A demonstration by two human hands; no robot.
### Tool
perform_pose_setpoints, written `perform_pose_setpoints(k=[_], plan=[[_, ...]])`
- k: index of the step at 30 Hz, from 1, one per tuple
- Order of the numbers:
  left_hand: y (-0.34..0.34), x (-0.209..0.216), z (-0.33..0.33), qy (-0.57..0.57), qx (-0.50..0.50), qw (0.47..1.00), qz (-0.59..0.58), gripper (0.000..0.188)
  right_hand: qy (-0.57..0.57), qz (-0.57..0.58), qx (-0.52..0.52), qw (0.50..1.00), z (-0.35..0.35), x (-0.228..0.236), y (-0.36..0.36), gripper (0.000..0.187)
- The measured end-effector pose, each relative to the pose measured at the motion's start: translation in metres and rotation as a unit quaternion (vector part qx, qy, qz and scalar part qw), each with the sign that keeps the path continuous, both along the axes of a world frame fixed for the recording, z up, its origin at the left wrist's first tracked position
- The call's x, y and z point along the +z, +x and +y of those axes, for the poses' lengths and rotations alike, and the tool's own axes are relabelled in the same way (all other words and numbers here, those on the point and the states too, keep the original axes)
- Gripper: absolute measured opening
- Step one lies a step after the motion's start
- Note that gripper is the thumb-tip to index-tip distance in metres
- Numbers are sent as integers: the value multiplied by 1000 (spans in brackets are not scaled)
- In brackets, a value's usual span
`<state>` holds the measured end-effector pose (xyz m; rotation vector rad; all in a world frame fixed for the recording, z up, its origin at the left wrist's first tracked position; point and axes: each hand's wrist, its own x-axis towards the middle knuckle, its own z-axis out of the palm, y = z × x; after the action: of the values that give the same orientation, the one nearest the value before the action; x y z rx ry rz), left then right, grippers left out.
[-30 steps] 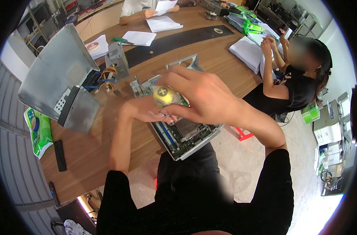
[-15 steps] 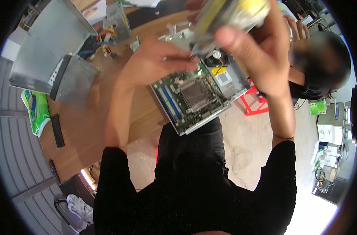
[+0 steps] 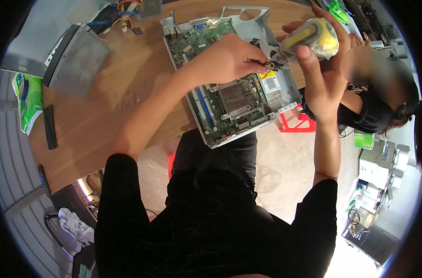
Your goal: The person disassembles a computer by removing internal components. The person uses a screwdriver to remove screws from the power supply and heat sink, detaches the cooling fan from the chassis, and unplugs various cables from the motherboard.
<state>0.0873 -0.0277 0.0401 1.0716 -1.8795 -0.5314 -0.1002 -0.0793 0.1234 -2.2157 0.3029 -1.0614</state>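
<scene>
Person's right hand (image 3: pixel 326 85) is holding a plastic-wrapped yellow-and-black bundle (image 3: pixel 311 39), fingers curling around it, above the right side of an open computer case (image 3: pixel 285 92). Left hand (image 3: pixel 227 58) is reaching over the case, fingertips bunching narrowly near the bundle's lower-left end; can't tell what they're gripping. Case is overhanging the wooden table (image 3: pixel 141 60).

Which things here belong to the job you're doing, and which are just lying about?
Seemingly in use:
right hand, holding the plastic-wrapped yellow-and-black bundle
left hand, fingertips close to the bundle; their grip is unclear
open computer case, below the left hand

Apparently just lying about:
green package
black bar
remote control
</scene>
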Motion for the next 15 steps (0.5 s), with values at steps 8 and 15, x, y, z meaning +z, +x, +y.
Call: perform_pose_setpoints(k=[8,15], plan=[[-2,-9,-3,8,-23,1000,12,20,20,-12,-7,1000,-2,-12,-7,57],[0,-9,-2,-13,-17,999,25,19,-10,-21,8,1000,-2,-10,-3,56]])
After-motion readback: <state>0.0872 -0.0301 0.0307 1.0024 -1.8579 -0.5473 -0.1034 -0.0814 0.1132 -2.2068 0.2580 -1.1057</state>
